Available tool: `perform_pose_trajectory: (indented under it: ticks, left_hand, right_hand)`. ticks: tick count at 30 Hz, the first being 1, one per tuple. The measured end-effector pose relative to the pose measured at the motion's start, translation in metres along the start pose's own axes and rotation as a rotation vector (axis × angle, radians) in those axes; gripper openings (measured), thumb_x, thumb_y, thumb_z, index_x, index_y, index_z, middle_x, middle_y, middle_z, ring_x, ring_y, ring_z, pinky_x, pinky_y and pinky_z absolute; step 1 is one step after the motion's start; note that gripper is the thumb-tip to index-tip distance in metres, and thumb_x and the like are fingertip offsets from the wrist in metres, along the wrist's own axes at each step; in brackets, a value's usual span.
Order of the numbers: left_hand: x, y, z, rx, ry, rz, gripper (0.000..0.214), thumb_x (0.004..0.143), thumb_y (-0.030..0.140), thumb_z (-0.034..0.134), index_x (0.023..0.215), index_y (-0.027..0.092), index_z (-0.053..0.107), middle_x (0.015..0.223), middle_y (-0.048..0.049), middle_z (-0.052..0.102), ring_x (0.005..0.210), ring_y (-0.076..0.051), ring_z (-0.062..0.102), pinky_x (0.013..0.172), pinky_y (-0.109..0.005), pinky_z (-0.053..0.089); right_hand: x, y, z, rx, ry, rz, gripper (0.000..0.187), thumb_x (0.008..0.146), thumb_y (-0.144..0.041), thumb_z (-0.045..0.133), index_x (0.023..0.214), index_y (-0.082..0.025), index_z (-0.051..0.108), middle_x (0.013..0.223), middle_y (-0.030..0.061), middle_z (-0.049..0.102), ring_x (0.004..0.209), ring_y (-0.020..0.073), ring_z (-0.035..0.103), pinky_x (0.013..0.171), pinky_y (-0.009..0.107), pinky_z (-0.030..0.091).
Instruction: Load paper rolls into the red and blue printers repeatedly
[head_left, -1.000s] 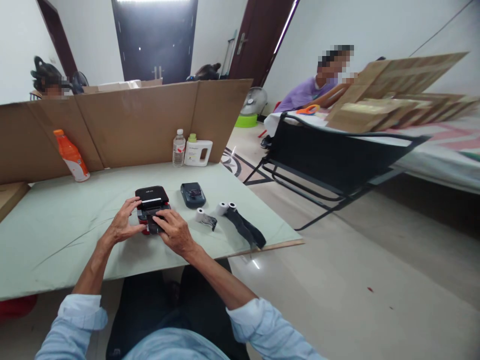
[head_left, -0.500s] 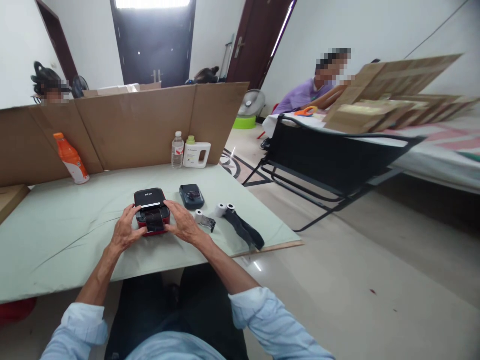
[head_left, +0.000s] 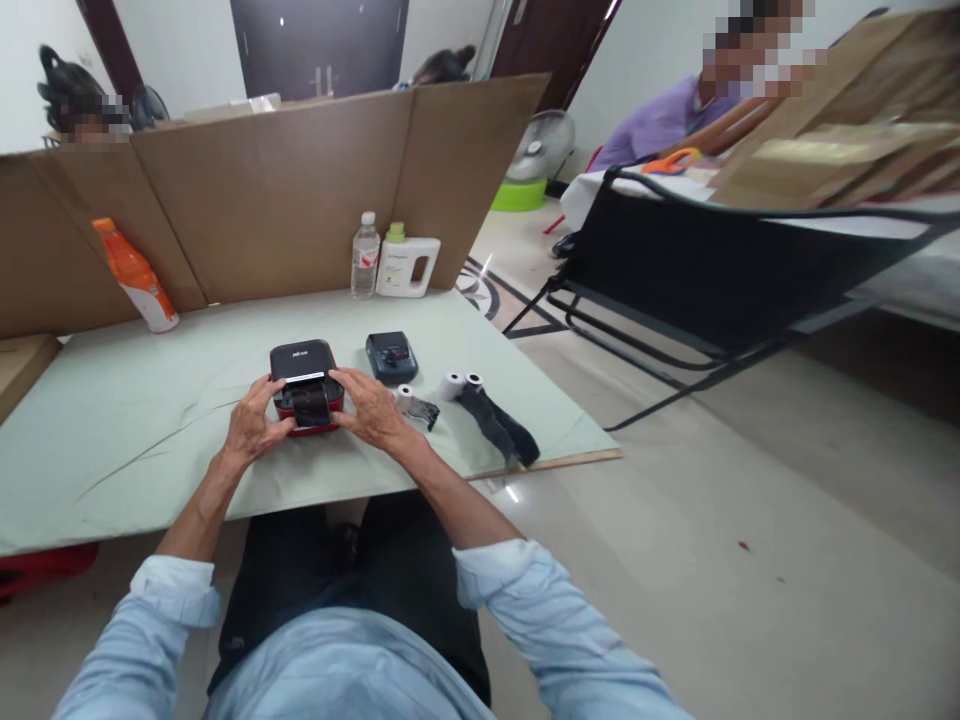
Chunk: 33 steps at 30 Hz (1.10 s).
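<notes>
A small red and black printer (head_left: 304,375) lies on the pale green table (head_left: 135,420), its lid hinged up at the back and a dark strip of paper hanging out over its front. My left hand (head_left: 251,425) grips its left side with bent fingers. My right hand (head_left: 371,410) grips its right side the same way. A second dark blue-grey printer (head_left: 391,357) sits just right of it. One small paper roll (head_left: 409,398) with a dark tail lies beside my right hand. Two more rolls (head_left: 461,383) trail long dark strips toward the table's front edge.
A cardboard screen (head_left: 285,190) stands along the table's back. An orange bottle (head_left: 135,275), a clear water bottle (head_left: 364,256) and a white jug (head_left: 407,264) lean against it. A black folding frame (head_left: 712,280), a fan (head_left: 540,150) and a seated person (head_left: 667,115) are at right.
My right hand moved off the printer's front to its right side, so both hands now flank it. The camera tilted down and closer.
</notes>
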<state>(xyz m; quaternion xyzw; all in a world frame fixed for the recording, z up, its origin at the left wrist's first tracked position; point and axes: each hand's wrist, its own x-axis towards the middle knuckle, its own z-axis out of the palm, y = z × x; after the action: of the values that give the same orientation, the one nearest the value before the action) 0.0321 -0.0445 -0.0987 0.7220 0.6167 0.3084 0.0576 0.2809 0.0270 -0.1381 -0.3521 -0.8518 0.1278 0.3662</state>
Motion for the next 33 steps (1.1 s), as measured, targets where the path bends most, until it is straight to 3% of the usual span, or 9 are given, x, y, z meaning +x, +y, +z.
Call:
perform_pose_trajectory:
  ticks: [5, 9, 13, 26, 33]
  left_hand:
    - [-0.004, 0.000, 0.002, -0.013, -0.004, 0.001, 0.070, 0.076, 0.024, 0.076, 0.144, 0.024, 0.059, 0.158, -0.0143, 0.055, 0.137, -0.033, 0.062, 0.093, -0.041, 0.064]
    - [-0.011, -0.004, 0.009, -0.062, 0.022, 0.009, 0.074, 0.080, 0.025, 0.072, 0.151, 0.025, 0.050, 0.158, -0.0136, 0.053, 0.137, -0.031, 0.061, 0.092, -0.040, 0.064]
    - [-0.013, -0.007, 0.013, -0.090, 0.034, -0.003, 0.082, 0.081, 0.026, 0.073, 0.157, 0.026, 0.043, 0.156, -0.0134, 0.055, 0.134, -0.030, 0.063, 0.099, -0.042, 0.062]
    - [-0.011, -0.003, 0.010, -0.247, -0.003, -0.130, 0.103, 0.075, 0.040, 0.083, 0.163, 0.022, 0.033, 0.158, -0.0187, 0.053, 0.123, -0.031, 0.067, 0.096, -0.045, 0.060]
    - [-0.008, 0.008, 0.007, -0.391, -0.066, -0.182, 0.119, 0.072, 0.043, 0.090, 0.168, 0.022, 0.022, 0.132, -0.0140, 0.070, 0.102, -0.027, 0.074, 0.089, -0.041, 0.061]
  right_hand:
    - [-0.007, -0.003, 0.011, 0.068, 0.028, 0.008, 0.078, 0.089, -0.028, 0.077, 0.159, -0.018, 0.044, 0.154, 0.0205, 0.058, 0.142, 0.0345, 0.057, 0.118, 0.054, 0.049]
    - [-0.020, -0.001, 0.033, 0.082, 0.049, 0.123, 0.095, 0.092, -0.044, 0.076, 0.168, -0.016, 0.026, 0.153, 0.0238, 0.058, 0.136, 0.0373, 0.062, 0.111, 0.056, 0.054]
    - [-0.026, 0.005, 0.045, 0.075, 0.041, 0.091, 0.092, 0.093, -0.052, 0.074, 0.166, -0.017, 0.030, 0.150, 0.0235, 0.060, 0.137, 0.0372, 0.061, 0.111, 0.055, 0.052]
    - [-0.025, 0.005, 0.044, 0.059, 0.013, 0.096, 0.094, 0.094, -0.062, 0.071, 0.166, -0.018, 0.029, 0.144, 0.0208, 0.064, 0.132, 0.0381, 0.062, 0.108, 0.055, 0.051]
    - [-0.026, 0.007, 0.046, 0.054, 0.009, 0.103, 0.094, 0.094, -0.063, 0.071, 0.166, -0.019, 0.030, 0.147, 0.0208, 0.063, 0.134, 0.0378, 0.061, 0.109, 0.055, 0.051]
